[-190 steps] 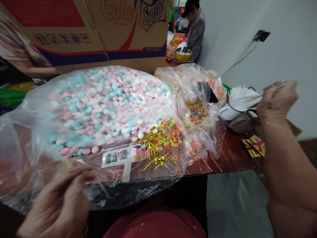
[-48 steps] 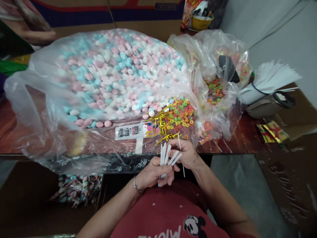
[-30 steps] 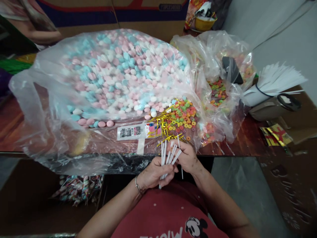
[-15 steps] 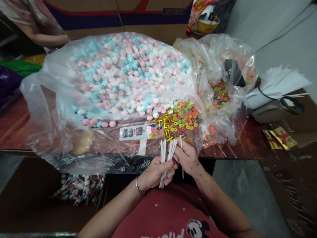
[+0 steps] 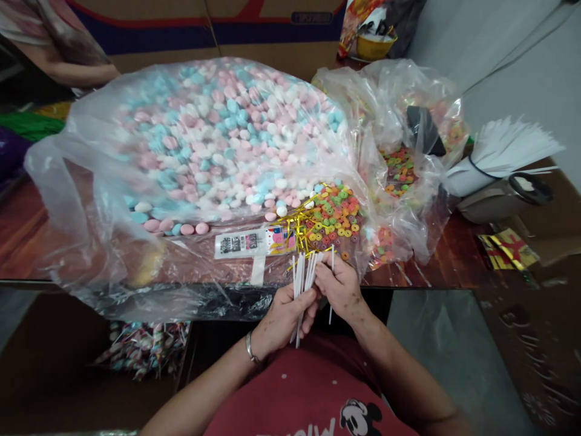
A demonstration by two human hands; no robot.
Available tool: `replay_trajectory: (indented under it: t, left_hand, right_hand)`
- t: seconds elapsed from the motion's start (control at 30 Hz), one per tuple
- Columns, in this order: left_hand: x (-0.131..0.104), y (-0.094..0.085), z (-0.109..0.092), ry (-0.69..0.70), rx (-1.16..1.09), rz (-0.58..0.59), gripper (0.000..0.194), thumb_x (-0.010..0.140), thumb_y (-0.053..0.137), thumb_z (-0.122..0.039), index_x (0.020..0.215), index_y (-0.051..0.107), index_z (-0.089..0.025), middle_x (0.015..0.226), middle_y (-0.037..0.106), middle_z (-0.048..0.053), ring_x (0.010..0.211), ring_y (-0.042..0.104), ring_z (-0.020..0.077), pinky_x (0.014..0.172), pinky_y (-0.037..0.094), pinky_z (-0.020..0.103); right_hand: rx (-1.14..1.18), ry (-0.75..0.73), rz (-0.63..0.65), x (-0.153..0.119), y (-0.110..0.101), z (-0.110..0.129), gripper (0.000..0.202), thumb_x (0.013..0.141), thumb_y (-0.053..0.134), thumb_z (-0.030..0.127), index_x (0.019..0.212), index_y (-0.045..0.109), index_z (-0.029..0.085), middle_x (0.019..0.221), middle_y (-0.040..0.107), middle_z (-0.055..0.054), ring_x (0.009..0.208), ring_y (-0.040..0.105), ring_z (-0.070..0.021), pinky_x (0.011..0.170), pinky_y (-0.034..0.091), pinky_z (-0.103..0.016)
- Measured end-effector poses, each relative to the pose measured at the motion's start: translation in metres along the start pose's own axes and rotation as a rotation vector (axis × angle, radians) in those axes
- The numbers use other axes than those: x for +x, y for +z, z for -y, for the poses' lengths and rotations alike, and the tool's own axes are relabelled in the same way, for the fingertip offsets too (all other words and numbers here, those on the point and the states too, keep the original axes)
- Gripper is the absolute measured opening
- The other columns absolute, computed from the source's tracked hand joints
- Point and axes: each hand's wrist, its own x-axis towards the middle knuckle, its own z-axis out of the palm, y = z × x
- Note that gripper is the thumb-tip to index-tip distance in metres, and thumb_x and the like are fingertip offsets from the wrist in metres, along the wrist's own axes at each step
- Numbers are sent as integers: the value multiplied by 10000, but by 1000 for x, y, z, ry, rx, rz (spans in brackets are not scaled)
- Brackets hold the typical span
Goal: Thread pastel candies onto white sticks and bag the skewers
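My left hand [image 5: 290,312] is closed round a small bunch of thin white sticks [image 5: 301,275], which fan out above the fingers. Close beside it, my right hand [image 5: 340,287] pinches a single white stick [image 5: 333,260] apart from the bunch, its fingertips touching the bunch's right side. Just beyond the hands lie gold twist ties [image 5: 297,236], a printed clear packet [image 5: 242,243] and a pile of ring-shaped gummies [image 5: 338,209]. Behind them spreads a big clear bag of pink, blue and white candies [image 5: 236,139].
A second plastic bag [image 5: 394,91] of gummy rings stands at right, a black object on it. Further right are a bundle of white sticks [image 5: 508,145] and a grey mug [image 5: 494,200]. Below left, a carton [image 5: 40,375] holds wrapped candy skewers [image 5: 147,345]. Another person's arm [image 5: 68,66] shows at upper left.
Both hands stay together at the table edge, the fingers shifting slightly on the sticks. The whole view has shifted a little, so the table things appear slightly further left.
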Motion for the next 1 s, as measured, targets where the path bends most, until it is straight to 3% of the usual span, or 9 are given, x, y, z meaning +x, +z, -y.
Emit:
replay_trajectory:
  t: [0.17, 0.4, 1.0]
  left_hand:
    - [-2, 1, -1, 4, 7, -34, 454, 759, 641, -591, 759, 532, -151, 539, 498, -49, 346, 374, 37, 319, 270, 154]
    - [-4, 5, 2, -6, -19, -36, 442, 691, 742, -532, 786, 489, -182, 445, 338, -121, 335, 244, 23, 322, 222, 146]
    - [-3, 4, 2, 39, -77, -122, 432, 761, 658, -552, 839, 606, -130, 485, 508, -60, 312, 378, 46, 294, 334, 159]
  right_hand:
    - [53, 26, -9, -1, 0, -2, 219, 874, 498, 396, 780, 548, 206, 504, 385, 81, 431, 333, -70, 413, 313, -187]
    - [6, 14, -72, -1, 2, 0, 177, 821, 540, 361, 769, 583, 196, 525, 428, 68, 449, 350, -68, 410, 304, -183]
    - [-2, 48, -59, 0, 3, 7, 221, 826, 561, 406, 779, 587, 192, 510, 440, 69, 442, 381, -72, 410, 318, -195]
